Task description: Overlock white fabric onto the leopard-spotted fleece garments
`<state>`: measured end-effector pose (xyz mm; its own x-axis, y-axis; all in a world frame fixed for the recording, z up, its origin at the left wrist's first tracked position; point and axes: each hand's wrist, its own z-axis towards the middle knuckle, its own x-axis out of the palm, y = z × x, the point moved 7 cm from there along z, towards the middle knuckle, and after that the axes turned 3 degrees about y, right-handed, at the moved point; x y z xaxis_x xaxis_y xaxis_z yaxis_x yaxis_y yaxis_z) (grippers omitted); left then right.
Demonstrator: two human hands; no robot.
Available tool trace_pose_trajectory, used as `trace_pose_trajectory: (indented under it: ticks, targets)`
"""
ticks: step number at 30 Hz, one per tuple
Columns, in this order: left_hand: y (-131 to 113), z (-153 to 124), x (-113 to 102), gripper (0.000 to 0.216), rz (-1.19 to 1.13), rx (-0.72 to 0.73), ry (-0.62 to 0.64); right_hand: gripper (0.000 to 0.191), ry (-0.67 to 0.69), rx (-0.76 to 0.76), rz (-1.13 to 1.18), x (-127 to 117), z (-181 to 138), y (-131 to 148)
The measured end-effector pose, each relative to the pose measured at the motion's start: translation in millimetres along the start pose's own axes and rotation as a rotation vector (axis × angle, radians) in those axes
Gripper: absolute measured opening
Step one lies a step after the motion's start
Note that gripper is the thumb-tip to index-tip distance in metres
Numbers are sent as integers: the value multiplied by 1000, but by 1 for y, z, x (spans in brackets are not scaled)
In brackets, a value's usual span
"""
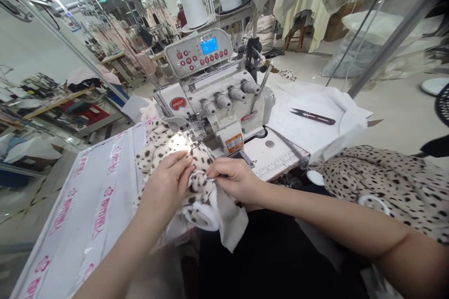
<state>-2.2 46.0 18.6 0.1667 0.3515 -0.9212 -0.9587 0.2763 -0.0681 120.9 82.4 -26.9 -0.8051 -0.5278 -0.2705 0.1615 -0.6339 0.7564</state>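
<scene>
A white overlock sewing machine (213,98) stands in front of me, with a control panel (198,52) with a lit blue screen on top. Cream fabric with dark spots (171,147) runs under its presser foot (196,131). My left hand (168,182) grips a fold of this fabric just in front of the foot. My right hand (233,177) pinches the same bunched fabric from the other side, close to my left fingers. A white lining (231,222) hangs below the hands.
Thread cones (192,1) stand behind the machine. Red-handled thread snips (313,117) lie on white cloth (308,105) to the right. A spotted garment pile (386,187) sits at my right. A pink-printed plastic sheet (91,210) covers the left table. Garment racks fill the background.
</scene>
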Motion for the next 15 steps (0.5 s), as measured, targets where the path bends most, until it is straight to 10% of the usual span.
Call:
trace_pose_trajectory:
  ticks: [15]
  targets:
    - [20, 21, 0, 31, -18, -7, 86, 21, -33, -16, -14, -4, 17, -6]
